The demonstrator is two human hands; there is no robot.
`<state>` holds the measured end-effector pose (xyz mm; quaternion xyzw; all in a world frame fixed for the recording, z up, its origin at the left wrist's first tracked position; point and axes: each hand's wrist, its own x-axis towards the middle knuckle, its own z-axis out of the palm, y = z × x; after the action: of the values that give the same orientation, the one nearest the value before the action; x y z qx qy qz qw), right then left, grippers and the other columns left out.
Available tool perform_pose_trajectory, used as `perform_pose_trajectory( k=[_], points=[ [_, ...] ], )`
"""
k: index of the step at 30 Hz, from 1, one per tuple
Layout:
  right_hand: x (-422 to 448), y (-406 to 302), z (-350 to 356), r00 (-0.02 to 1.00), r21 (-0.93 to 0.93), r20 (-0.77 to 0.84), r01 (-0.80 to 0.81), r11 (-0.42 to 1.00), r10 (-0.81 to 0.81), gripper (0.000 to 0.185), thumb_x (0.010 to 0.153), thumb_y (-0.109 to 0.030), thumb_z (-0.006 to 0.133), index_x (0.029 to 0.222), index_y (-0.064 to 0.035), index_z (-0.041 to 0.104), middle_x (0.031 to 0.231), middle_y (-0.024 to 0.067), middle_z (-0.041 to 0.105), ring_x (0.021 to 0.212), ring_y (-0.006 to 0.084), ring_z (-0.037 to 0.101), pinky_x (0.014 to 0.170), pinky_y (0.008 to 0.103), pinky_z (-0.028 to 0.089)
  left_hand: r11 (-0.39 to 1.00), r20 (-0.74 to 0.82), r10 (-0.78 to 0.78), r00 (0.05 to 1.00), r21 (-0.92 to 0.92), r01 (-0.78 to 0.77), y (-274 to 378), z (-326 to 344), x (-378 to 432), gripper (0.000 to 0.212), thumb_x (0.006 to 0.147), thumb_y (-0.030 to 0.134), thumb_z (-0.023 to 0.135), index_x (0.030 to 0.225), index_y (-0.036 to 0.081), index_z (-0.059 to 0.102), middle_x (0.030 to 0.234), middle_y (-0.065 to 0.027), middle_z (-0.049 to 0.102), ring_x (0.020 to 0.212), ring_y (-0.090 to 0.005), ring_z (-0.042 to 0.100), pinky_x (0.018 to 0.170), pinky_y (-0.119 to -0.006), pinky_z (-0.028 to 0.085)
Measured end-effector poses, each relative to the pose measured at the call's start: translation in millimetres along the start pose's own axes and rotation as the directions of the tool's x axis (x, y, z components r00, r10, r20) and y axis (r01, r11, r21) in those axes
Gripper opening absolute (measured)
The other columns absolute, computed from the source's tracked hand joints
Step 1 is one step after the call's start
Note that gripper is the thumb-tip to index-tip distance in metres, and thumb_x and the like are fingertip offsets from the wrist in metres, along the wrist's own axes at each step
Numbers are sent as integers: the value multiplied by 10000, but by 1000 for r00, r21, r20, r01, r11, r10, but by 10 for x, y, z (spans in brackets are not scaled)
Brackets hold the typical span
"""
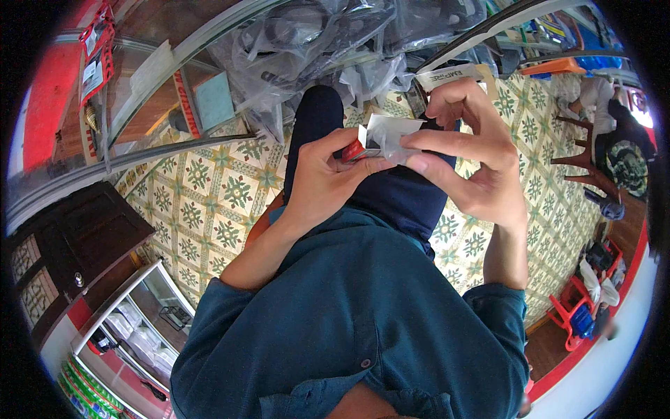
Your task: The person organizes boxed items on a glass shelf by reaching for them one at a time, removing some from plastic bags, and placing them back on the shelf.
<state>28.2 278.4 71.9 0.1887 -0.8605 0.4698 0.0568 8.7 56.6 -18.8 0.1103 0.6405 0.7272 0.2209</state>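
Note:
Held in my left hand (330, 175) is a small red and white cardboard box (358, 149) with its end flaps spread apart. A clear plastic bag (390, 141) sticks out of the open end. The thumb and index finger of my right hand (466, 152) pinch this bag, and its other fingers are curled above. What the bag holds, if anything, I cannot make out. Both hands are over my lap, above my dark trousers (398, 196).
Ahead stands a glass display case (183, 47) with plastic-wrapped parts (309, 36). Patterned tiles (235, 191) cover the floor. A dark wooden door (99, 230) and a white-framed cabinet (133, 314) are at left. At right, people sit near a brown chair (583, 149) and red chairs (570, 309).

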Motion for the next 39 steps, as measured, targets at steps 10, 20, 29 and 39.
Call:
perform_pose_trajectory(
  k=[10, 20, 29, 39],
  points=[
    [-26, 8, 107, 990, -59, 43, -132, 990, 134, 158, 831, -89, 797, 988, -66, 793, 1088, 130, 645, 949, 301, 623, 827, 390, 509, 999, 35, -21, 999, -47, 23, -112, 9, -38, 340, 852, -60, 796, 1166, -93, 670, 920, -26, 582, 845, -59, 605, 797, -221, 570],
    [-23, -48, 56, 995, -97, 90, -26, 995, 35, 294, 800, -161, 831, 1074, -67, 777, 1335, 175, 641, 1151, 355, 636, 947, 430, 521, 999, 30, 43, 999, 5, -43, -28, -5, -14, 340, 847, -50, 802, 1157, -94, 668, 936, -48, 619, 896, -72, 634, 787, -234, 588],
    [-91, 29, 118, 990, -186, 133, -12, 982, 37, 241, 794, -158, 826, 1022, -90, 785, 1304, 149, 666, 1098, 351, 660, 934, 434, 533, 998, 81, 28, 996, -58, -24, -36, 3, 7, 345, 851, -54, 799, 1167, -99, 671, 1031, -77, 683, 945, -106, 677, 859, -251, 599],
    [-152, 69, 108, 996, -147, 45, -70, 987, 78, 248, 774, -72, 835, 1016, -86, 783, 1198, 159, 706, 1037, 349, 682, 890, 419, 556, 999, 66, 23, 998, -37, -21, -72, -7, 4, 343, 870, -20, 801, 1178, -94, 669, 1024, -94, 701, 960, -101, 665, 810, -236, 573]
  ],
)
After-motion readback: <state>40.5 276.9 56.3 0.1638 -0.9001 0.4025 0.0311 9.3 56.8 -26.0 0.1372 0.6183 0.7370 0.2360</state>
